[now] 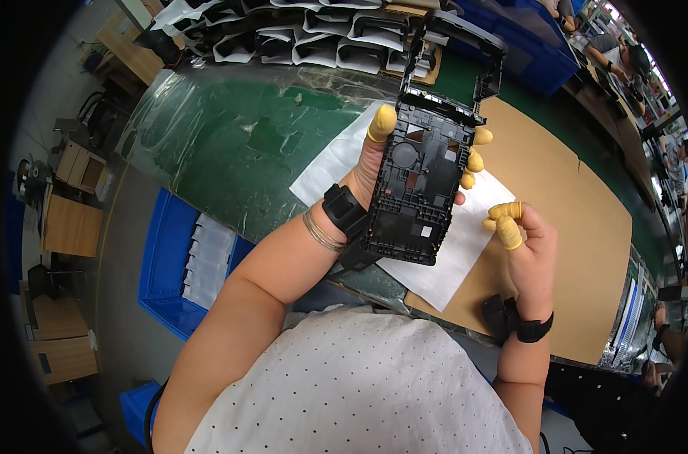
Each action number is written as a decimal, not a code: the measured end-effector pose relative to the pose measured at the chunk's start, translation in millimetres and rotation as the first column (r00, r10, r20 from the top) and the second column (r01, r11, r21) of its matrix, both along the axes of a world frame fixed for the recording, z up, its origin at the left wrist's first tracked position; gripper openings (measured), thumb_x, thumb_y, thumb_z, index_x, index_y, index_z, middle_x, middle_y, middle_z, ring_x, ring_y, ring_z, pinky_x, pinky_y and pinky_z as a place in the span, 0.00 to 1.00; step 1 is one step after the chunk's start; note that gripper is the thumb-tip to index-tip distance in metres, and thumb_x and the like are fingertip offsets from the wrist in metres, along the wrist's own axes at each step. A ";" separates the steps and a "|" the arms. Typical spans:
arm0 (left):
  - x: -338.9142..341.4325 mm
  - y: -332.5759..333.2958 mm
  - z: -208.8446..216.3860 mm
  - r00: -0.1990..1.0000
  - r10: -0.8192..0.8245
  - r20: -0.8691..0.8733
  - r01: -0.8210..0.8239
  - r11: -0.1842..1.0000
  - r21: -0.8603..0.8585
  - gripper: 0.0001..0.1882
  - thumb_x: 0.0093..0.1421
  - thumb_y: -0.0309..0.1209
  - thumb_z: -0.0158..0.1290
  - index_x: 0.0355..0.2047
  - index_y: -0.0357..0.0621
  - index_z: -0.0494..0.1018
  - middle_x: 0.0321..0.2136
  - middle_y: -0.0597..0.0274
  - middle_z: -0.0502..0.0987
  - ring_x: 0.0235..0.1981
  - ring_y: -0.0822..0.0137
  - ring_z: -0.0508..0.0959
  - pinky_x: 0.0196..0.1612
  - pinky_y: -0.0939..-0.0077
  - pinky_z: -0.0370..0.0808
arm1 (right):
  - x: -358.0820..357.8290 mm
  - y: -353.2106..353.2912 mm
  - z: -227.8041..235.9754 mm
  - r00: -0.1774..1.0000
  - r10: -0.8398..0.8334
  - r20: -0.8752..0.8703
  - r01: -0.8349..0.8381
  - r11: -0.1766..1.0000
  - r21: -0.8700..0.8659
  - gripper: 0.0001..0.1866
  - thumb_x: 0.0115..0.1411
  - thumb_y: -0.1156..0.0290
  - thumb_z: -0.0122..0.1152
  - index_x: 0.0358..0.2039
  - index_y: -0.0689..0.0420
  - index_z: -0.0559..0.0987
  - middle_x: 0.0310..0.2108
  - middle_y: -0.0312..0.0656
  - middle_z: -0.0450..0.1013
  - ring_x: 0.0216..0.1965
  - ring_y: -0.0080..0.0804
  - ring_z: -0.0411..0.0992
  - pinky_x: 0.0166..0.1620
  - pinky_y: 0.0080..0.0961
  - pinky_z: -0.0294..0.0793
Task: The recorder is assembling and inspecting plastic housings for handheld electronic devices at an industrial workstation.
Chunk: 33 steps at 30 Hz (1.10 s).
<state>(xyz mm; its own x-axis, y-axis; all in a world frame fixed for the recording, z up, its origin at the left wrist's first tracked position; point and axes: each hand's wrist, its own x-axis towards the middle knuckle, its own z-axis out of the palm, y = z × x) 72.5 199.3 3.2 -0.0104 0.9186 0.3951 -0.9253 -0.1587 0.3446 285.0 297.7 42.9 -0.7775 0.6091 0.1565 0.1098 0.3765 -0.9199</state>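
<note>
My left hand (368, 168) grips a long black plastic housing (427, 181), its ribbed inner side turned up toward me. The thumb lies along the left edge, and yellow-capped fingertips show past the right edge. At the far end the housing widens into an open rectangular frame. Off to its right, my right hand (532, 246) is raised with thumb and forefinger pinched together in yellow finger cots. Whatever may be between those fingertips is too small to make out. Beneath the housing lies a white sheet (454, 261).
A brown cardboard sheet (567, 189) covers the right part of the green table (223, 140). Several black parts in white wrapping (317, 47) are stacked along the back. Blue bins stand at the back right (510, 41) and lower left (156, 257). People work at the far right.
</note>
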 end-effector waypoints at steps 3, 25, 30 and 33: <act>-0.3 -0.3 1.2 1.000 -0.003 0.008 0.003 1.000 0.003 0.62 0.41 0.67 0.59 0.59 0.23 0.54 0.45 0.34 0.73 0.43 0.49 0.79 0.45 0.49 0.78 | -0.7 -1.0 1.4 1.000 0.001 -0.005 -0.001 1.000 -0.008 0.08 0.54 0.71 0.64 0.31 0.63 0.80 0.29 0.40 0.75 0.34 0.28 0.70 0.40 0.22 0.69; -1.8 -0.9 3.2 1.000 0.014 -0.003 -0.014 1.000 -0.023 0.60 0.42 0.68 0.59 0.60 0.27 0.56 0.45 0.37 0.74 0.42 0.50 0.79 0.44 0.52 0.79 | -2.2 -0.4 0.4 0.999 -0.017 0.028 0.016 1.000 0.025 0.08 0.52 0.71 0.65 0.31 0.62 0.80 0.28 0.40 0.75 0.35 0.30 0.70 0.40 0.24 0.69; -1.1 -0.4 3.2 1.000 -0.009 0.016 0.009 1.000 -0.007 0.60 0.41 0.66 0.60 0.59 0.26 0.55 0.45 0.37 0.73 0.43 0.50 0.79 0.44 0.50 0.79 | -0.8 1.2 -1.4 0.999 -0.022 0.028 0.021 0.999 0.045 0.08 0.52 0.70 0.65 0.31 0.61 0.80 0.29 0.40 0.75 0.35 0.31 0.70 0.40 0.24 0.69; -1.2 -0.3 2.7 1.000 -0.015 0.024 0.016 1.000 -0.013 0.61 0.41 0.66 0.60 0.60 0.25 0.55 0.45 0.36 0.73 0.44 0.49 0.79 0.45 0.50 0.78 | -1.6 1.9 -4.2 1.000 -0.024 0.018 0.023 0.999 0.036 0.08 0.52 0.70 0.65 0.31 0.61 0.81 0.29 0.40 0.75 0.35 0.31 0.70 0.40 0.25 0.69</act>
